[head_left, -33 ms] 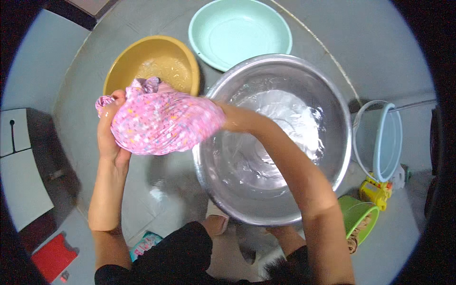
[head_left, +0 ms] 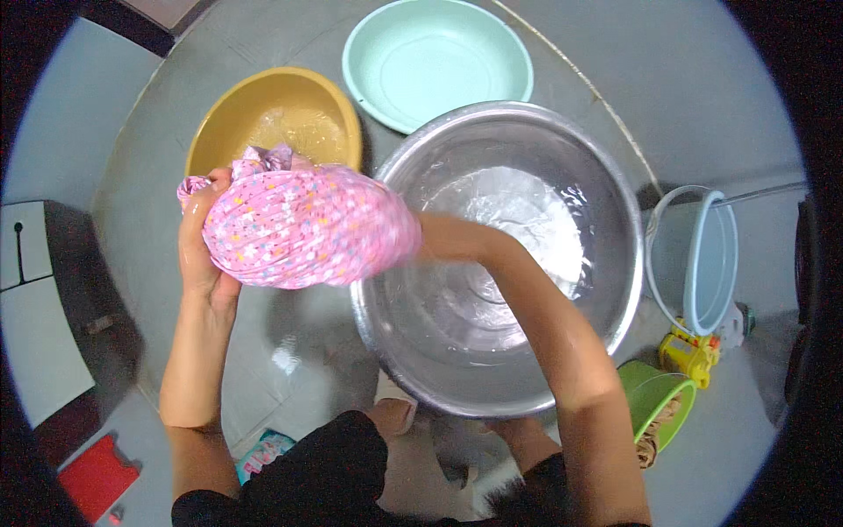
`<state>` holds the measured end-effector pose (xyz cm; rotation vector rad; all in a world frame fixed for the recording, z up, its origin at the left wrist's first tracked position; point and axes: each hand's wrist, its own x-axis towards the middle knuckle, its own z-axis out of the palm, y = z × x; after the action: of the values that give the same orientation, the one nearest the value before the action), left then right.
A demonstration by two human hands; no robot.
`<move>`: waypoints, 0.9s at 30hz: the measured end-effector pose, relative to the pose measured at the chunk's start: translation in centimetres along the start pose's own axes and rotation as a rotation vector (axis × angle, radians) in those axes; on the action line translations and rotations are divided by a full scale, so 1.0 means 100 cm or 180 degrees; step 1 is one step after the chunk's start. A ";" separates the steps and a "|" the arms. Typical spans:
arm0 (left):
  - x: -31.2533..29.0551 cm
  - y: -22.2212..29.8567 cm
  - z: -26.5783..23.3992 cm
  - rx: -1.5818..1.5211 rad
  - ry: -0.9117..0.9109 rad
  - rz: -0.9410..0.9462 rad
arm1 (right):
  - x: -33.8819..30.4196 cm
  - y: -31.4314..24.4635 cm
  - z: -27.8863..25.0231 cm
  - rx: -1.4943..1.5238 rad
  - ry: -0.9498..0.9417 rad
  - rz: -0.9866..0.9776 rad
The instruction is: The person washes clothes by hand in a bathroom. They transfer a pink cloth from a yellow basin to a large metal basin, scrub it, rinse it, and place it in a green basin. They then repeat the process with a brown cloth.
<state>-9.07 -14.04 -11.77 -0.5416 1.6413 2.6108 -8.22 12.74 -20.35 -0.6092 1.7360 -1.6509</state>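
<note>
A bunched pink cloth (head_left: 307, 227), printed with small coloured specks, is held up between the yellow basin and the steel basin. My left hand (head_left: 207, 206) grips its left end, with thumb and fingers closed round the fabric and a gathered, ruffled bit poking out above. From the right, my right hand (head_left: 428, 235) reaches to the cloth's other end. Its wrist shows with some blur, while the fingers are hidden inside or behind the fabric. Below my right forearm stands the large steel basin (head_left: 373, 342), with water in it that catches the light.
A yellow basin (head_left: 198, 132) holding some water stands behind the cloth, beside a mint-green basin (head_left: 351, 83). On the right are a light-blue bucket (head_left: 729, 263), a yellow bottle (head_left: 689, 356) and a green bucket (head_left: 654, 395) with brown cloth. A red board (head_left: 98, 479) lies lower left.
The cloth's right end has shifted slightly to the right along with my right wrist. The water's ripples differ, and the whole view has moved a little.
</note>
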 end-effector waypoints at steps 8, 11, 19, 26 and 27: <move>-0.016 -0.016 -0.013 -0.0791 0.0130 -0.0361 | -0.111 0.001 -0.113 -0.0080 0.3472 0.0189; -0.024 -0.030 -0.011 -0.0734 0.0244 -0.0434 | -0.082 0.028 -0.203 -0.2737 0.3906 0.0202; -0.029 -0.031 0.004 -0.0336 0.0369 -0.0336 | 0.013 0.068 -0.269 -0.1350 0.2570 0.2130; -0.028 -0.011 0.008 -0.0198 0.0270 -0.0449 | 0.046 0.084 -0.271 0.0051 0.3902 0.0193; -0.027 -0.010 0.010 -0.0174 0.0380 -0.0430 | 0.052 0.069 -0.265 -0.0314 0.4012 -0.0060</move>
<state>-6.65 -12.23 -11.50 -0.7959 1.5080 2.5775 -30.28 27.77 -28.23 0.5634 2.6157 -2.1402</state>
